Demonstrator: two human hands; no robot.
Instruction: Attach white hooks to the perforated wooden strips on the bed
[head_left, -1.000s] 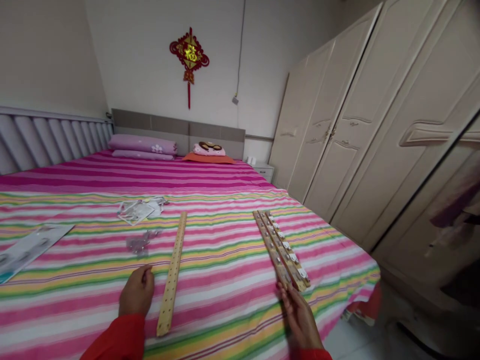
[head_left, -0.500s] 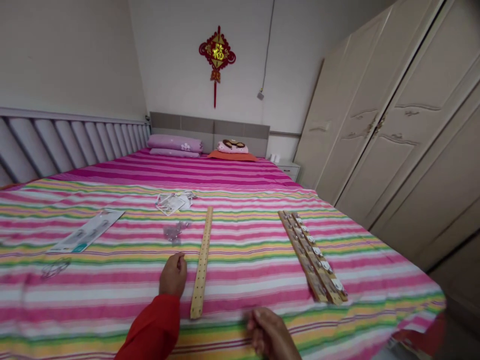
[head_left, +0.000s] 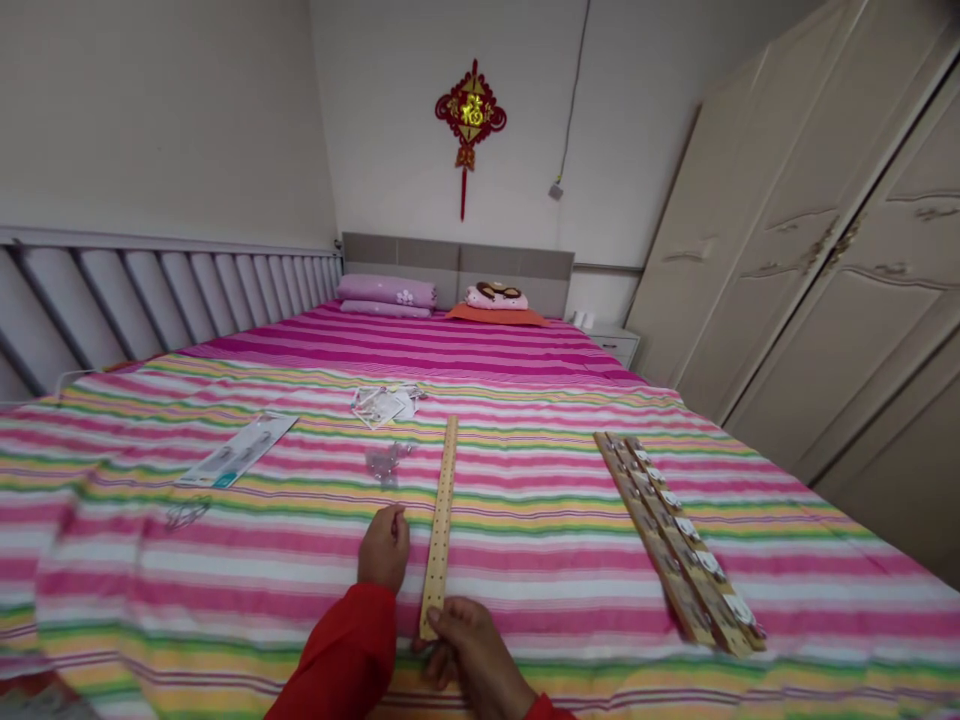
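A long, narrow wooden strip (head_left: 442, 510) with rows of small holes lies lengthwise on the striped bedspread. At its near end, my right hand (head_left: 469, 640) pinches it between thumb and fingers. My left hand (head_left: 385, 548) rests just left of the strip, apart from it, its fingers curled closed. Whatever those fingers may hold is hidden. Beyond the left hand lies a small clear plastic bag (head_left: 384, 465) with tiny pieces in or beside it. Farther back is a little pile of white cards (head_left: 382, 404).
To the right, several wooden strips (head_left: 675, 535) lie side by side, fitted with metal pieces and white discs. On the left are a flat card package (head_left: 240, 452) and a thin wire loop (head_left: 187, 512). Folded bedding (head_left: 386, 290) sits by the headboard; a wardrobe (head_left: 825, 240) stands at right.
My right hand has moved forward and left onto the strip's near end and taken hold of it. The left hand stays closed beside the strip. The view has turned slightly left.
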